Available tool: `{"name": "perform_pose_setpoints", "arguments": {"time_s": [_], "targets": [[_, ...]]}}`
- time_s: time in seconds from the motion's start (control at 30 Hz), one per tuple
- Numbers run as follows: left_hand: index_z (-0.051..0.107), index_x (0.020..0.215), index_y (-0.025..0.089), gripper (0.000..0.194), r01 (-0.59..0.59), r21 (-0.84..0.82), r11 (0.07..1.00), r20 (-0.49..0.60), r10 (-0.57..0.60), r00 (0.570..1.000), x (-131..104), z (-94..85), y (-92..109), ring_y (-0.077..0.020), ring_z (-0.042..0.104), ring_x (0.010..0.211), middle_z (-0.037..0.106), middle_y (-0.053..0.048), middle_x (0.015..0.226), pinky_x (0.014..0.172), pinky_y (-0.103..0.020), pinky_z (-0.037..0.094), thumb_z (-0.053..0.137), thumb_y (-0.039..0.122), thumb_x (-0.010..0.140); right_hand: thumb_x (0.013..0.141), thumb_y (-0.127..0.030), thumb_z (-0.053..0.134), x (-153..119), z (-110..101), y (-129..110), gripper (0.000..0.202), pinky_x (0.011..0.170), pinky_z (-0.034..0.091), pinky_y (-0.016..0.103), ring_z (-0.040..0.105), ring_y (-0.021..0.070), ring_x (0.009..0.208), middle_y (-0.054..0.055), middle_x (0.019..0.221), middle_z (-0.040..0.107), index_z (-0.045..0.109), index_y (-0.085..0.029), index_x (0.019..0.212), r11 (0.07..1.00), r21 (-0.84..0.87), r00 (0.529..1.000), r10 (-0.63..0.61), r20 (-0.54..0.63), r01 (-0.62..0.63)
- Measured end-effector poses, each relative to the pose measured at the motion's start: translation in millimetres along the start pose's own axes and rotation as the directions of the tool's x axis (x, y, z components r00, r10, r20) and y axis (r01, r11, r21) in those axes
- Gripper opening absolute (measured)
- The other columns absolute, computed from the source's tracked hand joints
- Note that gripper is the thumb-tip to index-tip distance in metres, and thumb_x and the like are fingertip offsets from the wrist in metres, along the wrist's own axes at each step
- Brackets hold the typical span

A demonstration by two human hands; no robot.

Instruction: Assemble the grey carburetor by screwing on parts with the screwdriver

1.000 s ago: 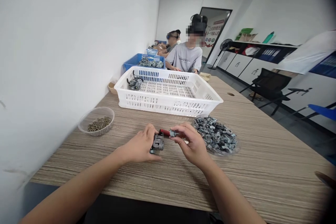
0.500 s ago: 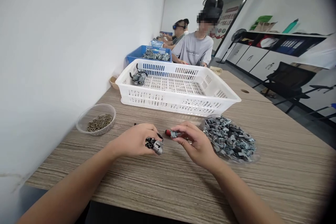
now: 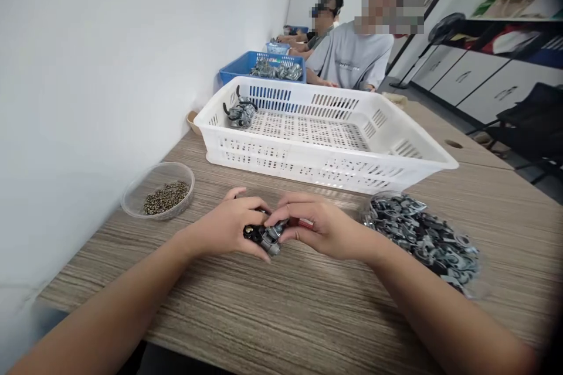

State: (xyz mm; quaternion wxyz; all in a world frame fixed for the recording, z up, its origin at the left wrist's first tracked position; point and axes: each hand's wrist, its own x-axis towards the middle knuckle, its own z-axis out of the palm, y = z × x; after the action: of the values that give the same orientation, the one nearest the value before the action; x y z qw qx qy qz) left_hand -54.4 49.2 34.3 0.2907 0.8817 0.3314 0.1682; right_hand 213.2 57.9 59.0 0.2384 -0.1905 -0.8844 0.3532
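My left hand (image 3: 226, 224) is closed around a grey and black metal assembly (image 3: 269, 241), whose round grey end sticks out past the thumb. My right hand (image 3: 323, 225) pinches a small grey metal piece (image 3: 277, 229) and presses it against that assembly. A red object (image 3: 305, 224) shows between the right fingers; whether it is held or lies behind them I cannot tell. Just right of my right hand, a clear container (image 3: 369, 220) is heaped with loose grey and black metal parts (image 3: 422, 240).
A large white perforated basket (image 3: 308, 167) stands beyond my hands, with several metal assemblies (image 3: 241, 112) in its left corner. To the left sits a clear bowl (image 3: 127, 202) of small brassy screws (image 3: 166, 196). Behind are a blue basket (image 3: 233, 73) and a seated person (image 3: 352, 58).
My right hand has moved left and brought the small grey piece onto the assembly in my left hand. The head view has shifted, so the basket and parts container appear farther right.
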Motion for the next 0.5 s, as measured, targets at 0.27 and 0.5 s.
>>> {"name": "perform_pose_setpoints", "arguments": {"time_s": [0.27, 0.5], "targets": [[0.075, 0.1, 0.022, 0.047, -0.166, -0.061, 0.984, -0.145, 0.156, 0.977, 3.5, -1.6, -16.0, -0.0348, 0.066, 0.135, 0.075, -0.012, 0.137, 0.115, -0.047, 0.049, 0.1, 0.053, 0.075, 0.104, -0.032, 0.078, -2.6, 2.9, 7.2, 0.026, 0.09, 0.058, 0.034, 0.071, 0.0202, 0.1, 0.005, 0.112, 0.073, 0.079, -0.029, 0.129, 0.999, 0.033, 1.0, 0.019, -0.002, -0.019], [0.079, 0.084, 0.019, 0.026, -0.28, -0.156, 0.947, -0.182, 0.251, 0.951, 5.9, -5.9, -11.9, -0.0258, 0.079, 0.107, 0.083, -0.01, 0.121, 0.099, -0.038, 0.058, 0.1, 0.034, 0.079, 0.107, -0.031, 0.073, -1.0, -2.1, 3.0, 0.026, 0.094, 0.058, 0.035, 0.072, 0.021, 0.104, 0.006, 0.117, 0.073, 0.078, -0.028, 0.132, 0.999, -0.002, 0.999, 0.042, 0.017, -0.042]]}}
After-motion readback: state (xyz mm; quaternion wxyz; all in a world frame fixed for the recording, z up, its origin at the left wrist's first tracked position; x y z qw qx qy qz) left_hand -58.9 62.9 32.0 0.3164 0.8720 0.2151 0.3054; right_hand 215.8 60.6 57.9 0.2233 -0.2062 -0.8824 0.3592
